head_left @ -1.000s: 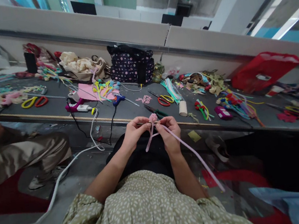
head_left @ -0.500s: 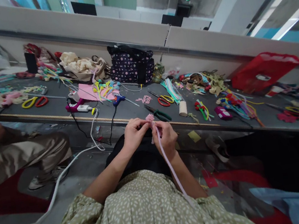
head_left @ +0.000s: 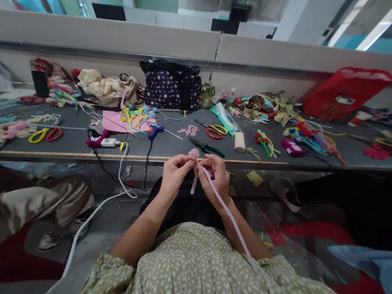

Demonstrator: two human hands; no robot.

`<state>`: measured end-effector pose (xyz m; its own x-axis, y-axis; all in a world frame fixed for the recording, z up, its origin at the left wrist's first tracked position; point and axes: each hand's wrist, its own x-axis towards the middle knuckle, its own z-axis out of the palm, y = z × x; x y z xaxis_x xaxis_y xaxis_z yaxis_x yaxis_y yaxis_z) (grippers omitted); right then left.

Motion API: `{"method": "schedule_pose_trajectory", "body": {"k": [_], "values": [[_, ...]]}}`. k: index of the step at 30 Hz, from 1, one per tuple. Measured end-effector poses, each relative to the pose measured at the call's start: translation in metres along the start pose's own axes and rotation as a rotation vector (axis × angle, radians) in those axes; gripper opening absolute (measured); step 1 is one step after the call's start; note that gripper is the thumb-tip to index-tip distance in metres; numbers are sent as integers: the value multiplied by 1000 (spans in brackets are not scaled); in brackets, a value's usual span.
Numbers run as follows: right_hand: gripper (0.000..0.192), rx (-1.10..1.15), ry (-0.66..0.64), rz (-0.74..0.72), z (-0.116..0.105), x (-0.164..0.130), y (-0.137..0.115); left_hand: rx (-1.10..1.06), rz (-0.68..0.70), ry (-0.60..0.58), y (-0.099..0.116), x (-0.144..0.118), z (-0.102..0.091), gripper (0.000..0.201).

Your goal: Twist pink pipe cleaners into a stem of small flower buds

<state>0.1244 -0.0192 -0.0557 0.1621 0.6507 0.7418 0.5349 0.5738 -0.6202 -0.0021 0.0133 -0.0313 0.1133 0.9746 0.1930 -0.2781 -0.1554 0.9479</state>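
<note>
At the far left edge, a co-worker's bent leg in brownish shiny fabric (head_left: 47,207) is seen beside a thick white cable (head_left: 83,228) that trails over the grey floor. Further right, the left hand (head_left: 175,173) is raised before the lap, forearm bare, wrist bent slightly, with the fingers curled and closed on the small fuzzy pink bud-shaped head (head_left: 193,154) of a pale pink pipe cleaner (head_left: 227,211); the head is pinched at the fingertips, just in front of the near edge of the long dark grey worktable (head_left: 166,146). A short pink tail is seen hanging down between the two hands. Just beside it, the right hand (head_left: 217,178) is held close, almost touching the left, its fingers folded shut around the soft, chenille-textured stem, which is run down across the right wrist and forearm to the olive-green white-dotted blouse (head_left: 185,275). Behind the hands, dark-handled pliers (head_left: 208,148) are laid on the table, with red and yellow scissors (head_left: 215,131) and a small cream-coloured cylindrical roll (head_left: 239,142) further right. Beyond these, a heap of multicoloured pipe cleaners (head_left: 307,136) is spread out, and a red plastic bag (head_left: 345,92) is propped against the wall.
</note>
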Motion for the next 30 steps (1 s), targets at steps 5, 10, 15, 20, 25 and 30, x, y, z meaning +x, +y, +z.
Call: {"method": "schedule_pose_trajectory", "body": {"k": [5,10,15,20,25,30], "values": [[38,280,35,294,-2,7,-15,13,23,-26,-2,0,0,17],[41,472,24,448,-6,14,-14,40,88,-68,-6,0,-2,21],[41,579,1,480,-4,15,-8,-4,76,-99,-9,0,-4,24],[40,636,-6,484,-3,14,-6,-16,88,-133,-5,-2,-4,22],[40,549,41,452,-4,15,-8,-12,50,-114,-3,-2,-4,20],[40,355,153,352,-2,11,-11,47,78,-24,-8,-2,-6,17]]}}
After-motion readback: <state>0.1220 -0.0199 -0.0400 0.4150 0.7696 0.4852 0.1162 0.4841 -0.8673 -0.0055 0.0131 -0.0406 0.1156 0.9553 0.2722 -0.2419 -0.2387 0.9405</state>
